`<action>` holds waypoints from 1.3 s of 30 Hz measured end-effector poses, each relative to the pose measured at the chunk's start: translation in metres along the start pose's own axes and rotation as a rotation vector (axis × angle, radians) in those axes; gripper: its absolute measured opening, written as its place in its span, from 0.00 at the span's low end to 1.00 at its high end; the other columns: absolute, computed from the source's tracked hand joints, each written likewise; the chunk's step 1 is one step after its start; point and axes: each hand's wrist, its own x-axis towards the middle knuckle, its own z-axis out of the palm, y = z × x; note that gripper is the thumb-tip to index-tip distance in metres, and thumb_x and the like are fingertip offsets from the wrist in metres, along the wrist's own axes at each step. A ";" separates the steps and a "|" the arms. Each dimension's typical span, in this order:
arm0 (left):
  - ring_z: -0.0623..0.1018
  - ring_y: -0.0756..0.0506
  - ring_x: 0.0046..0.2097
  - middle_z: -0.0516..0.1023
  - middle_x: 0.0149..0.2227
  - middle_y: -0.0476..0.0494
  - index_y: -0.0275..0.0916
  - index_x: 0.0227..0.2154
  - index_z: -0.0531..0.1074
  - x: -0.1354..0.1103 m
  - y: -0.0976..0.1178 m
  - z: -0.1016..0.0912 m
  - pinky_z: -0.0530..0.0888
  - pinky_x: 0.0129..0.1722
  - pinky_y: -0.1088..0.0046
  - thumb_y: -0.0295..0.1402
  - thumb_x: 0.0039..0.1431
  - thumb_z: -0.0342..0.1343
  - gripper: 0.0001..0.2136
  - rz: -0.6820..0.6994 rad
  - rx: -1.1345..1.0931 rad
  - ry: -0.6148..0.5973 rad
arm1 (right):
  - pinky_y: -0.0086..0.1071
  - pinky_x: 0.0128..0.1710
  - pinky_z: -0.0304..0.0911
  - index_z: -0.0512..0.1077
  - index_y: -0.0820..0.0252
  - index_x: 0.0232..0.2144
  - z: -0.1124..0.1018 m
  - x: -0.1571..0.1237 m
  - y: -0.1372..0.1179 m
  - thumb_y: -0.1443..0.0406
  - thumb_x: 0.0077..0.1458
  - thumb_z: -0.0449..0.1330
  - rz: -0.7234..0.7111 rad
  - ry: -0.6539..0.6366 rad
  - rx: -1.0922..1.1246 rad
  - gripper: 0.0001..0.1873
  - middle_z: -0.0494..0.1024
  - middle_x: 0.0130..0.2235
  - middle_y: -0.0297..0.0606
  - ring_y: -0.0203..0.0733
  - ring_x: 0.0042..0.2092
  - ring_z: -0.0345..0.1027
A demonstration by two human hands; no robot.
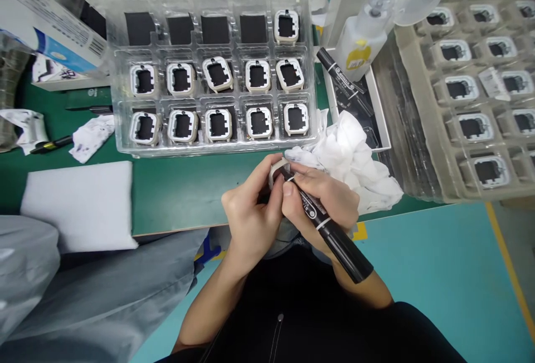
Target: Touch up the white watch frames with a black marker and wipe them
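Between the fingers of my left hand (253, 212) is a small white watch-case-like frame (279, 169), tilted and partly hidden by the fingers. My right hand (324, 198) grips a black marker pen (330, 229), its writing end against or very close to the frame; the exact contact is covered by my fingers. Just beyond my hands stands a clear plastic tray (200, 148) with similar white frames (218, 124) in its front two rows and one more at the back right. Crumpled white tissue (355, 156) lies beside my right hand.
A white box (382, 145) holds another marker (340, 78), with a pump bottle (363, 39) near it. Stacked trays of frames (443, 184) are at the right. A white cloth (79, 204) and a carton (54, 23) are at the left. Grey-blue fabric (104, 296) shows lower left.
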 end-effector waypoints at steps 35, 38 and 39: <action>0.70 0.52 0.27 0.78 0.28 0.52 0.39 0.56 0.88 -0.001 -0.001 0.003 0.72 0.31 0.75 0.39 0.75 0.66 0.14 -0.039 -0.009 -0.005 | 0.32 0.42 0.86 0.78 0.50 0.41 -0.007 0.004 0.004 0.65 0.70 0.70 0.223 -0.037 0.160 0.05 0.89 0.38 0.29 0.40 0.40 0.90; 0.72 0.51 0.28 0.80 0.28 0.51 0.39 0.54 0.89 0.002 -0.001 0.001 0.72 0.31 0.75 0.40 0.73 0.68 0.14 -0.094 -0.046 -0.022 | 0.31 0.37 0.84 0.78 0.50 0.40 -0.009 0.006 0.006 0.62 0.71 0.69 0.263 -0.053 0.185 0.05 0.88 0.34 0.27 0.39 0.36 0.87; 0.73 0.50 0.28 0.80 0.29 0.50 0.39 0.54 0.89 0.002 -0.001 0.001 0.73 0.30 0.75 0.41 0.73 0.68 0.14 -0.108 -0.060 -0.026 | 0.32 0.36 0.84 0.78 0.50 0.39 -0.009 0.006 0.007 0.62 0.71 0.69 0.252 -0.062 0.175 0.05 0.87 0.34 0.28 0.39 0.36 0.87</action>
